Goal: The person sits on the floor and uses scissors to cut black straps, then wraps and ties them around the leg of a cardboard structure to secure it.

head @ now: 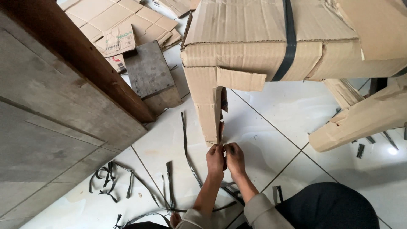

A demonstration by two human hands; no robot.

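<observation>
1. The cardboard box [254, 46] is matt brown corrugated paperboard, with torn, rough edges at 6 o'clock.
2. Its strap [289, 40] is black smooth plastic.
3. The floor tiles [271, 123] are white and glossy.
4. The wooden panel [51, 106] at 9 o'clock is grey, dull and grainy.
5. The cut straps [110, 180] are slightly shiny plastic.

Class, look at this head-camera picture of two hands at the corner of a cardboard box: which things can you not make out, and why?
- Anything pinched between the left hand and right hand: the fingers cover it, head view.
- Inside of the cardboard box: closed flaps hide it, and the top edge cuts it off.
- Far end of the black strap around the box: passes under the box.
- Print on the flattened cartons: too small.
</observation>
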